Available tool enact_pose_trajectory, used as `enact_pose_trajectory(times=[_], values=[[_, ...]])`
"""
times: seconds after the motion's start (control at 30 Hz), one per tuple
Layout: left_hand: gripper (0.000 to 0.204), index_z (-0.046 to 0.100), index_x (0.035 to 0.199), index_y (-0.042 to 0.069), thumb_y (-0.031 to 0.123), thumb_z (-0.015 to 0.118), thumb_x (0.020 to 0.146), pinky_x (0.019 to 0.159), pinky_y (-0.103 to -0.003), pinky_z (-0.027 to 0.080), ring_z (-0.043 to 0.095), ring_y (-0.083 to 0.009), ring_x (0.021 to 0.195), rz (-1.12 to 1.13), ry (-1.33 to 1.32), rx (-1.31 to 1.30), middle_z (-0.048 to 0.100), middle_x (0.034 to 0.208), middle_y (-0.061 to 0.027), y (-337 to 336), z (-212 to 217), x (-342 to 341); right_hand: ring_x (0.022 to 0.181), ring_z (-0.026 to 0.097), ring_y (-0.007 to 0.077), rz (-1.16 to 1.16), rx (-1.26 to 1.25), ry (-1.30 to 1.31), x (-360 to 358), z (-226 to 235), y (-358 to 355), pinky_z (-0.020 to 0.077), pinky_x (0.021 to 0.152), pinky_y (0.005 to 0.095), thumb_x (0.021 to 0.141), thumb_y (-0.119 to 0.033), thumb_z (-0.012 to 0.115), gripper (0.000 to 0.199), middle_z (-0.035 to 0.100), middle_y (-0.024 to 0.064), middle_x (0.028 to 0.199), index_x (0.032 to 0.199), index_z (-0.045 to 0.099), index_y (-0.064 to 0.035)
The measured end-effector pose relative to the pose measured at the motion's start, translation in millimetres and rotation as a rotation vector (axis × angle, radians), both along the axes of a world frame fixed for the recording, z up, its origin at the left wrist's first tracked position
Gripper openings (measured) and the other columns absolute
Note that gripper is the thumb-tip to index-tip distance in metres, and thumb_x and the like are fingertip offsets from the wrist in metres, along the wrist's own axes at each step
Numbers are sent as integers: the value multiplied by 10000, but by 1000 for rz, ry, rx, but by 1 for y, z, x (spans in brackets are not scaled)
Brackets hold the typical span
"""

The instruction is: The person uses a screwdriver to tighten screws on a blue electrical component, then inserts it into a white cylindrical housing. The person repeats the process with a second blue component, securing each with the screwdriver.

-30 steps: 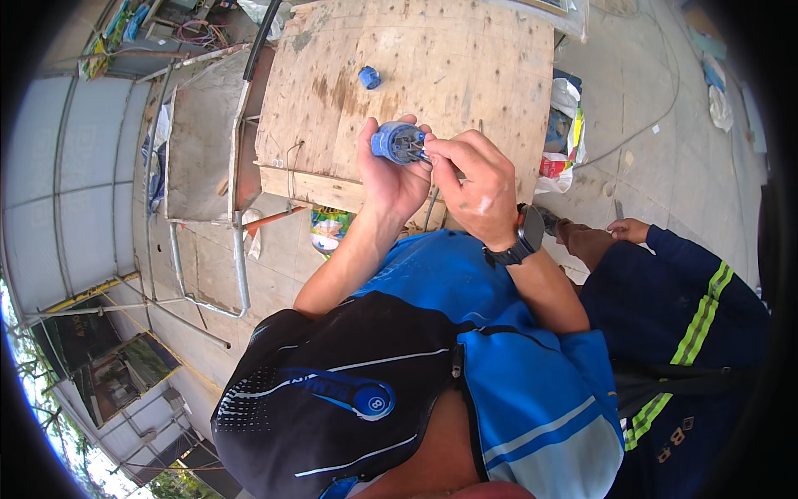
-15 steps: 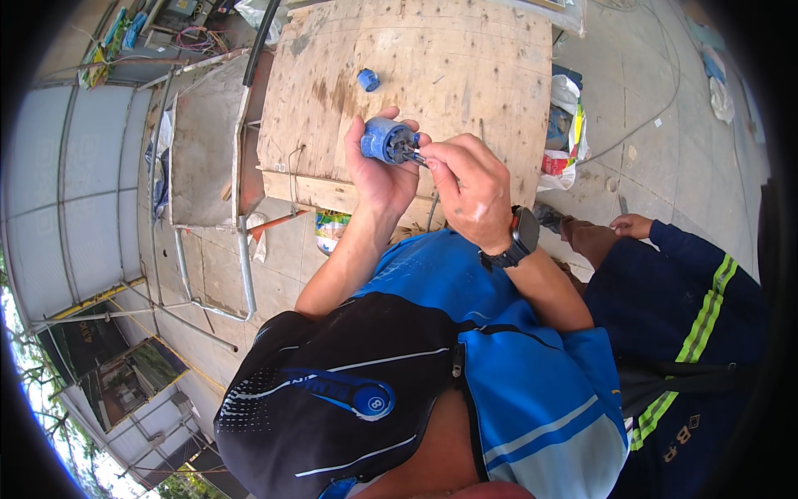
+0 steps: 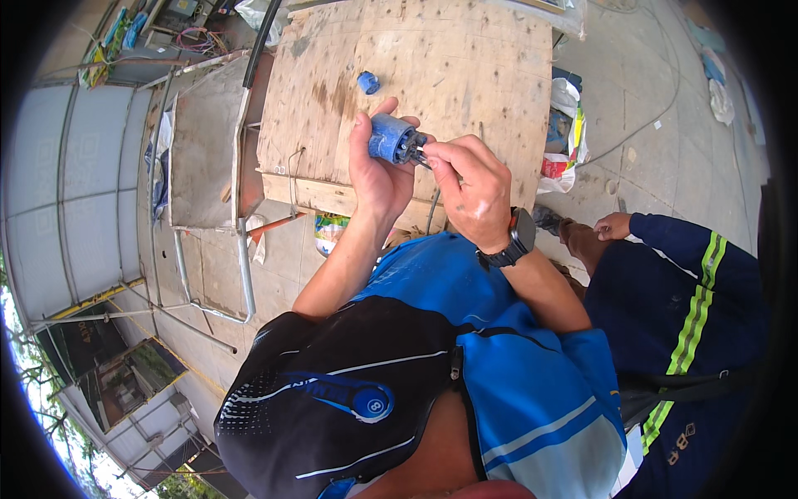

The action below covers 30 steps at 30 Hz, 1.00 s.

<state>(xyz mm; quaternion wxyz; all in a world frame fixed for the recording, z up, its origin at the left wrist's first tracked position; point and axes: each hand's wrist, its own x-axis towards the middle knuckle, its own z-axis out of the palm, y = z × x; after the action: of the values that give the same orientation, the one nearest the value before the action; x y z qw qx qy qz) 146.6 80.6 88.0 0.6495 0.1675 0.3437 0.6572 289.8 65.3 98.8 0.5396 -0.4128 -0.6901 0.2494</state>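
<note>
My left hand (image 3: 381,185) is closed around a blue industrial plug (image 3: 386,137), a round housing held sideways above the near part of a wooden board. Dark inner parts show at its open right end. My right hand (image 3: 475,185), with a black watch on the wrist, pinches thin dark wires (image 3: 423,162) at that end. Its fingertips hide part of the wires, and I cannot make out the terminals. A smaller blue cylindrical piece (image 3: 368,81) lies on the board beyond my left hand.
The worn plywood board (image 3: 465,66) forms the work surface. A metal cart (image 3: 208,150) stands to the left. A sack (image 3: 567,137) sits by the board's right edge. Close on my right is a co-worker in a dark jacket (image 3: 657,283) with reflective stripes. A cable (image 3: 640,129) runs over the floor.
My left hand has shifted the plug slightly right and turned it a little. My right hand keeps its pinch on the wires. The co-worker's arm has moved left.
</note>
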Motion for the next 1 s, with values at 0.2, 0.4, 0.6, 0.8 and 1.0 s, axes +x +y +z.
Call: enact_pose_trajectory(times=[0.2,0.4,0.6,0.8,1.0], values=[[569,512,1322,57,504,516,971,766,-406,549,682,-274,870,-67,110,8,671,1004,-158,5,4,3,648,653,201,-73,-54,108,-4,1,-4,511,579,302,854,50,689,128,654,115,816,975,680,8],[561,516,1330,64,502,498,979,734,-379,549,678,-249,873,-73,97,-3,670,1011,-156,2,5,11,680,653,270,-110,-117,97,1,0,-4,503,567,352,830,29,680,135,643,117,820,954,669,-23],[537,517,1326,62,481,485,992,696,-357,538,668,-226,856,-61,196,53,666,1015,-148,2,6,13,669,621,293,-194,-30,-17,-2,0,-3,486,562,382,807,27,683,142,606,109,782,925,636,-37],[514,524,1321,52,450,494,997,703,-344,533,663,-211,846,-32,271,109,664,1019,-145,2,6,16,604,596,251,-212,25,-68,-3,0,-3,472,542,351,824,80,647,143,584,113,774,934,616,-6],[509,523,1315,42,438,507,996,727,-340,540,661,-206,849,-34,269,118,667,1018,-149,-4,14,20,635,602,285,-245,71,-74,-3,4,-9,480,562,376,826,86,637,163,585,129,800,959,609,-5]])
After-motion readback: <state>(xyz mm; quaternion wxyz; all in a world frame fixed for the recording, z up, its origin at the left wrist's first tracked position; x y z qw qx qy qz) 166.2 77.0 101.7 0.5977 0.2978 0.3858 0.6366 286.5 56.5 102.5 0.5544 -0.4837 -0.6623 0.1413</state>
